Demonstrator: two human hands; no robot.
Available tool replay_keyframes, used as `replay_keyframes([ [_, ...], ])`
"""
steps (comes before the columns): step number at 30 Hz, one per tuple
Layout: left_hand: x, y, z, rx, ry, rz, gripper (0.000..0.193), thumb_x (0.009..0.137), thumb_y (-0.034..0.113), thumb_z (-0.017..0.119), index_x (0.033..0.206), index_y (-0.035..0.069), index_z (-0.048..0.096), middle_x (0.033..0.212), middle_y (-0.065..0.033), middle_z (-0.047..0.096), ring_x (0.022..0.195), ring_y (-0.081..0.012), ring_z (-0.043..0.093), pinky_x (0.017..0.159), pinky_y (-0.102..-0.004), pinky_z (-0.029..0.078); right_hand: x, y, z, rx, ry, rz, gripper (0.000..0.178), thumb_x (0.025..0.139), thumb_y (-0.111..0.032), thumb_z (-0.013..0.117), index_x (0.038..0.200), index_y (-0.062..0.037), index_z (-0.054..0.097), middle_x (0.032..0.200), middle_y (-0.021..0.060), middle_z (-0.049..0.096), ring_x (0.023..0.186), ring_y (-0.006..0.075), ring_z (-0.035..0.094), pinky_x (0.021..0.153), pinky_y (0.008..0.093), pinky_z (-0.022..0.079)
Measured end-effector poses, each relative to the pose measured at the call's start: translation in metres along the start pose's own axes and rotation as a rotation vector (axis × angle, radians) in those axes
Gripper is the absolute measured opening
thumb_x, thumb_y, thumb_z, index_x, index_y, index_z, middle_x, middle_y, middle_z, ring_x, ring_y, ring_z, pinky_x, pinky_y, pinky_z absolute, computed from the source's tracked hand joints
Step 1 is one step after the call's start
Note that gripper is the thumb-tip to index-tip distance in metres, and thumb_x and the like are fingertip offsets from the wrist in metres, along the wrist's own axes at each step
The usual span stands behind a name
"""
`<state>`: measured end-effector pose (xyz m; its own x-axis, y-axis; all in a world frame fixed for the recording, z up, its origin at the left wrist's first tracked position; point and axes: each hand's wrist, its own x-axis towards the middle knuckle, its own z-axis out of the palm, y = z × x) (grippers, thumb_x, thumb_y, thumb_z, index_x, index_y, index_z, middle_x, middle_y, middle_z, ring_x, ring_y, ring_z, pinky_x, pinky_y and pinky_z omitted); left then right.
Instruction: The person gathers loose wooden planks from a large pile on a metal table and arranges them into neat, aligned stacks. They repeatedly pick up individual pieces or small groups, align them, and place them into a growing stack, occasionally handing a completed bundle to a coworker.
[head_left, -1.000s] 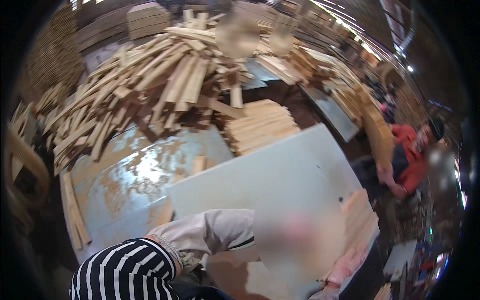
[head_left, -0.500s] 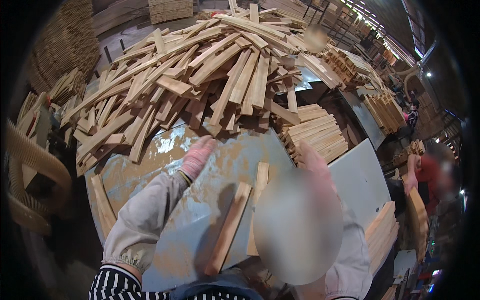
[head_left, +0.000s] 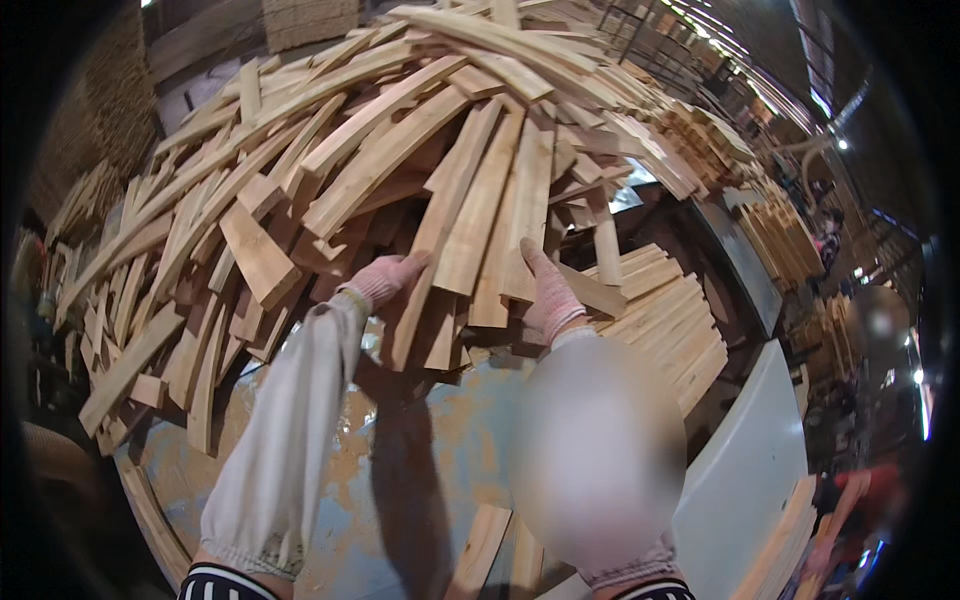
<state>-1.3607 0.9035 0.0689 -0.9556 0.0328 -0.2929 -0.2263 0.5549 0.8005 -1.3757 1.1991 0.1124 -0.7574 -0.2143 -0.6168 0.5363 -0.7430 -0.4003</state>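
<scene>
A large heap of loose wooden slats [head_left: 385, 150] lies on the metal table [head_left: 480, 400]. My left hand [head_left: 385, 280], in a pink knitted glove, grips the edge of a slat [head_left: 432, 245] near its lower end. Several slats lie side by side between my hands. My right hand [head_left: 552, 298], gloved the same way, has its thumb on top of another slat [head_left: 528, 190]; its other fingers are partly hidden beside and below the wood. Those slats still rest against the heap.
Right of my right hand is a neat stack of slats [head_left: 665, 325]. Two loose slats lie at the table's near edge, one of them a short slat [head_left: 482, 550]; a long slat [head_left: 155, 520] is at its left edge. Another person's red sleeve [head_left: 880, 495] shows at the far right.
Both hands have moved forward from above the table to the heap and taken hold of slats. The view has shifted closer to the heap.
</scene>
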Motion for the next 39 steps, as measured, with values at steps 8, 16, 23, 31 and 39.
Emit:
replay_keyframes([
  [8,-0.071,-0.078,0.060,-0.788,-0.076,-0.031,0.064,0.097,0.064,0.065,0.112,0.003,0.078,0.103,-0.0095,0.077,0.095,-0.0232,0.070,0.089,-0.0389,0.056,-0.040,0.130,0.002,-0.496,-0.053,-0.311,0.059,0.104,-0.035,0.062,0.154,-0.0080,0.045,0.141,0.0142,0.061,0.118,0.0320,0.066,0.093,0.0501,0.059],
  [16,-0.401,-0.224,0.109,-0.613,0.199,-0.310,0.051,0.105,0.048,0.054,0.125,0.005,0.073,0.111,-0.0157,0.076,0.103,-0.0318,0.071,0.092,-0.0411,0.056,-0.212,0.347,-0.059,-0.704,0.036,-0.140,0.072,0.102,-0.027,0.069,0.162,-0.0050,0.036,0.148,0.0139,0.057,0.123,0.0290,0.062,0.106,0.0400,0.050],
  [23,-0.689,-0.326,0.165,-0.020,0.418,-0.595,0.053,0.097,0.044,0.065,0.133,0.005,0.067,0.117,-0.0210,0.074,0.110,-0.0406,0.069,0.096,-0.0440,0.055,-0.386,0.490,-0.167,-0.967,-0.017,0.069,0.052,0.099,-0.020,0.070,0.142,0.0055,0.058,0.128,0.0119,0.069,0.109,0.0243,0.066,0.097,0.0378,0.053],
  [31,-0.758,-0.227,0.107,-0.396,0.615,-0.788,0.092,0.080,0.044,0.087,0.151,0.001,0.047,0.140,-0.0256,0.060,0.134,-0.0411,0.055,0.114,-0.0461,0.043,-0.467,0.446,-0.225,-1.589,0.209,-0.004,0.061,0.089,-0.019,0.072,0.147,-0.0060,0.057,0.119,0.0214,0.068,0.105,0.0360,0.067,0.098,0.0431,0.053],
  [39,-0.721,-0.197,0.114,0.436,0.686,-0.626,0.113,0.075,0.053,0.079,0.164,0.004,0.029,0.163,-0.0228,0.039,0.150,-0.0360,0.039,0.124,-0.0517,0.028,-0.445,0.499,-0.201,-2.094,0.288,-0.361,0.098,0.082,-0.036,0.079,0.163,-0.0048,0.032,0.153,0.0293,0.051,0.136,0.0436,0.055,0.111,0.0466,0.046],
])
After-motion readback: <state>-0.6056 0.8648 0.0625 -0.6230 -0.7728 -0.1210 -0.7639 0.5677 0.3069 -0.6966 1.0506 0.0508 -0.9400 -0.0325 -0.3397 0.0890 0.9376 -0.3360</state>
